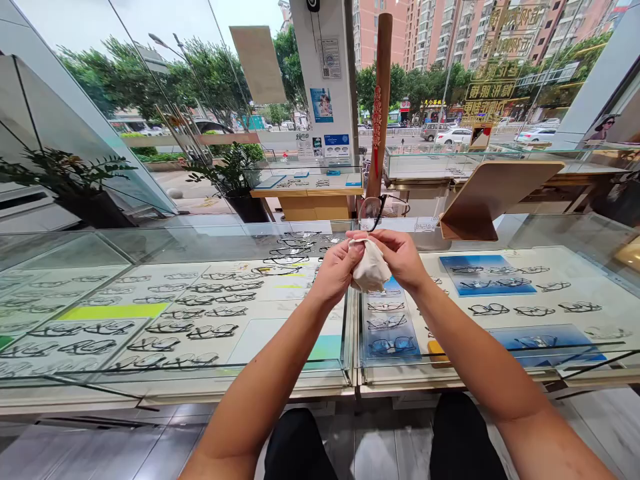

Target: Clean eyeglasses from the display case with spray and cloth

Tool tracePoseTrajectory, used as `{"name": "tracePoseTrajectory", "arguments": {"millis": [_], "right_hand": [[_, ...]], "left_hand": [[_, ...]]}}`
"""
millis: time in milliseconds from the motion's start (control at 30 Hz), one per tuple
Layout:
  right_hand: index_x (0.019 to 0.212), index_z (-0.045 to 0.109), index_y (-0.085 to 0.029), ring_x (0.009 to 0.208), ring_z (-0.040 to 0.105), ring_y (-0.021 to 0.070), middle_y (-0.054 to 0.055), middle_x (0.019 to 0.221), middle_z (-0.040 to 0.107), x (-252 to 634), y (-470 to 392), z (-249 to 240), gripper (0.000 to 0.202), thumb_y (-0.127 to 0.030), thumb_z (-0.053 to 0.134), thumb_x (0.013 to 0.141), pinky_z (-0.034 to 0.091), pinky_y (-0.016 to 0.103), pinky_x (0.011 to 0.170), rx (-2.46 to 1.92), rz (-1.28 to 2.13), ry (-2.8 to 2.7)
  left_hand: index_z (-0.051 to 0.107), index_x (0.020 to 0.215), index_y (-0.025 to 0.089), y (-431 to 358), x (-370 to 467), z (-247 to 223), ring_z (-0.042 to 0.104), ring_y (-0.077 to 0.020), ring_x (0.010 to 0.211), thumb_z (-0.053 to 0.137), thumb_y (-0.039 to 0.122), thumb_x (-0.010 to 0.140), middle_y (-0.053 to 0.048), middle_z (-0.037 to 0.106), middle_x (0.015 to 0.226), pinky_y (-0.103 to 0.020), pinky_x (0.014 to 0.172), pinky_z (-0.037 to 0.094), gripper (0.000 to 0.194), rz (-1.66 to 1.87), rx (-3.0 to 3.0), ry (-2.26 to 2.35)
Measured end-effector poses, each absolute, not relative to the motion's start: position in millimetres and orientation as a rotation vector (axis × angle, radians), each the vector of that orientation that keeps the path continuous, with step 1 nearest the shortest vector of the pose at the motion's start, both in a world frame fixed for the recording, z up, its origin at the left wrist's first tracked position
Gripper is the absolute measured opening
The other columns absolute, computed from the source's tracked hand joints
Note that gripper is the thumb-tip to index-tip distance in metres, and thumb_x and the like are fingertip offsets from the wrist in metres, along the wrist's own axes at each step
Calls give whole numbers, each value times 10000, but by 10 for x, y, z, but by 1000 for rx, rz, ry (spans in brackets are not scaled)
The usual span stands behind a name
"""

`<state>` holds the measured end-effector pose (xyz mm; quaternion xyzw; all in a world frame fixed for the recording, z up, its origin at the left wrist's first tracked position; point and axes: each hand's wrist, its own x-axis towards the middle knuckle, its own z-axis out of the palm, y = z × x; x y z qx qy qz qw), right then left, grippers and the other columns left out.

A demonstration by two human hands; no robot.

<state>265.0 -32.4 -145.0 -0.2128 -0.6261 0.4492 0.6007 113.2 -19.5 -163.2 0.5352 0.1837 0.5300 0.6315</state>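
1. Closest to the camera, 2 dark-clad knees can be seen on the floor side of the display, with 2 bare forearms stretched forward above.
2. White cloth is pinched by the left hand, thumb on top, so that grip is narrow and filled with fabric.
3. Same cloth is gripped from the other side by the right hand, fingers curled in tight. Pretty narrow grip there too.
4. Dark-rimmed glasses are held up just beyond the fingertips, 1 clear lens showing above the cloth. Which hand they're mainly held by can't be told, the fingers are kinda bunched up.
5. All of that is held above the glass-topped worktop. Inside it, rows of eyewear frames are laid out on the left, and more are set on and around blue panels on the right. A yellow item is partly covered by the right forearm.
6. At the worktop's far edge, a brown tilted stand is seen on the right.
7. Further back: a low display case, a potted plant, a tall wooden post marked in red.
8. Past the windows, trees and a white car can be spotted.
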Motion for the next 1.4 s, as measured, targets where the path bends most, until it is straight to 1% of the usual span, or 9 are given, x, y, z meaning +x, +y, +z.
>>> {"name": "tracePoseTrajectory", "arguments": {"millis": [133,367,500,700,900,1033,1133,1300,1400], "right_hand": [[932,878,-263,1004,791,242,69,1106,870,2691,-307,-1458,260,-519,860,891,603,402,980,-485,1102,-1366],[845,768,-230,898,777,212,77,1074,873,2734,-297,-1417,312,-505,914,824,606,376,897,-501,1199,-1247],[823,732,-233,916,774,200,56,1043,865,2685,-294,-1436,341,-490,952,785,606,371,951,-495,1237,-1263],[829,747,-243,826,730,175,8,926,825,2638,-292,-1494,381,-510,993,714,603,306,802,-516,1201,-1219],[772,760,-252,1093,730,254,58,1185,815,2764,-335,-1373,319,-501,957,742,590,402,1014,-480,1229,-1236],[724,768,-256,1359,628,310,68,1362,746,2888,-320,-1302,312,-517,936,763,461,472,1216,-516,1180,-1368],[750,792,-263,1442,565,307,65,1410,709,2930,-295,-1309,269,-495,907,821,371,495,1279,-501,1159,-1520],[788,816,-261,1442,533,288,87,1339,679,2920,-284,-1339,237,-474,892,858,343,490,1263,-568,1166,-1648],[789,814,-244,1259,604,258,73,1190,661,2909,-287,-1349,249,-470,913,827,413,451,1167,-611,1168,-1649]], "left_hand": [[715,822,129,-191,1101,-1607,531,-95,595,916,622,802,-10,647,689,-212,581,420,533,1155,1281,351],[754,994,131,-203,1063,-1624,647,-138,711,959,495,793,-40,718,808,-244,691,517,464,1090,1384,339],[772,1074,145,-213,1107,-1641,642,-122,705,966,570,757,-27,732,827,-217,663,502,565,1205,1317,425],[792,979,148,-189,1115,-1628,601,-101,712,911,704,758,-14,710,797,-189,639,463,610,1329,1265,470],[736,806,128,-94,957,-1582,570,-122,612,876,725,788,-20,649,675,-235,589,455,613,1095,1327,479],[730,820,140,-5,898,-1557,623,-145,626,915,706,750,-34,694,693,-246,585,469,599,1231,1258,473],[746,887,153,45,878,-1559,724,-206,758,946,691,712,-55,750,770,-273,641,536,601,1313,1223,467],[751,950,163,58,863,-1537,783,-263,985,926,707,733,-94,803,917,-319,782,625,611,1384,1225,457],[755,961,156,34,848,-1497,784,-269,1044,928,704,735,-109,811,972,-339,857,640,618,1372,1230,426]]}}
